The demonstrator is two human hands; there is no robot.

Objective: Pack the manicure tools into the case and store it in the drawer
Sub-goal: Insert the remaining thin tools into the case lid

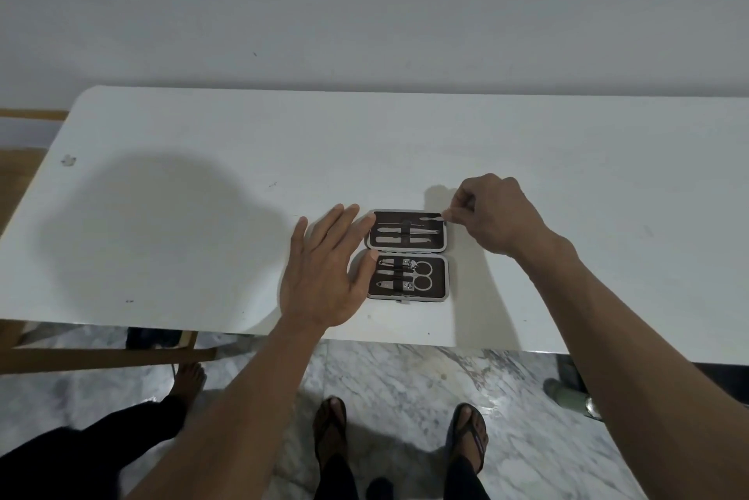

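On the white table [202,216]: one open brown-lined grey-rimmed manicure case [407,255], three slim steel tools strapped in its far half, two clippers and one pair of scissors [421,275] in its near half. Left hand [324,272] lies flat, fingers straight, touching the case's left edge. Right hand [492,214] pinches the thin steel pick [409,220] at the top right corner.

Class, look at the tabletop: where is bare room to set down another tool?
Free: the table left of the left hand, and right of the right hand. Crowded: around the open case, flanked by both hands.
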